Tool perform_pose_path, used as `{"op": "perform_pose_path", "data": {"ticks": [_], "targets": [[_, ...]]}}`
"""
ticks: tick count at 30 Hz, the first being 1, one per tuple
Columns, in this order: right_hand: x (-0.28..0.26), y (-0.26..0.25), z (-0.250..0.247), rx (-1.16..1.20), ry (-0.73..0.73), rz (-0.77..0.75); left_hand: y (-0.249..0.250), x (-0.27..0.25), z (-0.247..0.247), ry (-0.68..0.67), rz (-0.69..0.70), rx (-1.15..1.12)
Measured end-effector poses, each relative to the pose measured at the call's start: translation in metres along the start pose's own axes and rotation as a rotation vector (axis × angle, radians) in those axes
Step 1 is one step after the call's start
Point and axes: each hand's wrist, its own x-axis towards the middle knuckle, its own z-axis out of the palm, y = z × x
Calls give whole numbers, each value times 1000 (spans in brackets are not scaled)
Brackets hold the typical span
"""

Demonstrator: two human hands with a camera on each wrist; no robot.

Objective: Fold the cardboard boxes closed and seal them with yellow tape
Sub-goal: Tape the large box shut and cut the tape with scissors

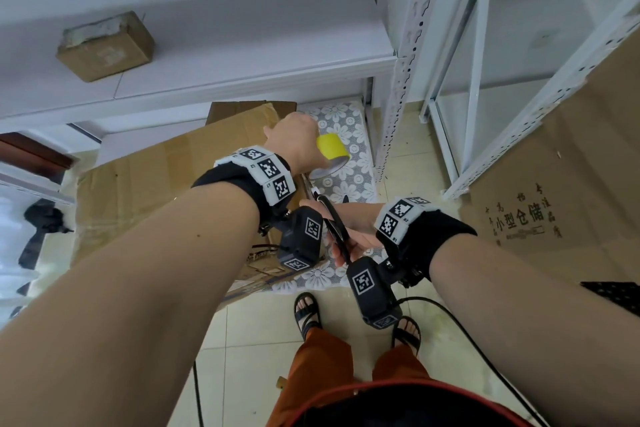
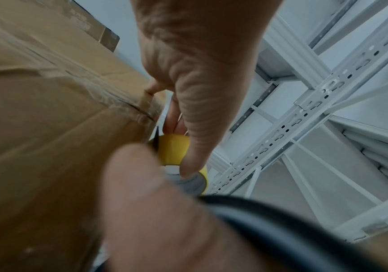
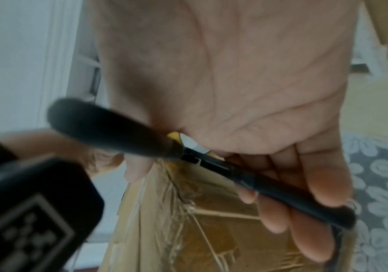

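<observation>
Two hands raised over a large cardboard box (image 1: 166, 177), both grasping. Left hand (image 1: 294, 142) curled round a roll of yellow tape (image 1: 332, 149), thumb laid across the yellow outer face, pale core showing at the near end. Seen from the left wrist: left hand (image 2: 200, 73) with fingers tucked behind the roll of yellow tape (image 2: 176, 149), held just beside the edge of the large cardboard box (image 2: 37, 128); wrinkled clear film along a seam of that box; thin dark tip of the scissors (image 2: 157, 138) right at the roll.

Right hand (image 1: 349, 229) just below and nearer the body, closed on black scissors (image 1: 334, 222), blades pointing up toward the roll. From the right wrist: right hand (image 3: 235, 82) with fingers wrapped over one black handle of the scissors (image 3: 211, 162), other handle sticking out free to the left; sliver of the roll of yellow tape (image 3: 174, 136) visible at the pivot; frayed strands on the large cardboard box (image 3: 211, 230) beneath. Cannot tell whether the blades are parted.

Standing on a floral mat (image 1: 349, 135) over the tiled floor (image 1: 242, 340): the large box. Up on a white shelf (image 1: 242, 55): a small cardboard box (image 1: 105, 47), well apart. Leaning at right, beside a white metal rack (image 1: 408, 55): a flattened cardboard sheet (image 1: 554, 184) with printed characters. Sandalled feet (image 1: 306, 314) near the mat's edge.
</observation>
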Motion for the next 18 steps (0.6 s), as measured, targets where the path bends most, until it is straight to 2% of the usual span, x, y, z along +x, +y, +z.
{"op": "perform_pose_path", "data": {"ticks": [4,8,13,18], "targets": [[8,0,-6,-57,51,27,-4,3,1,13,0,-58],[6,10,-11,69,-34,42,-8,5,2,28,-12,-112],[2,15,-15,157,25,57,-9,9,-1,27,-36,-103],[13,0,-13,-72,51,77,-9,11,0,16,-57,-127]]}}
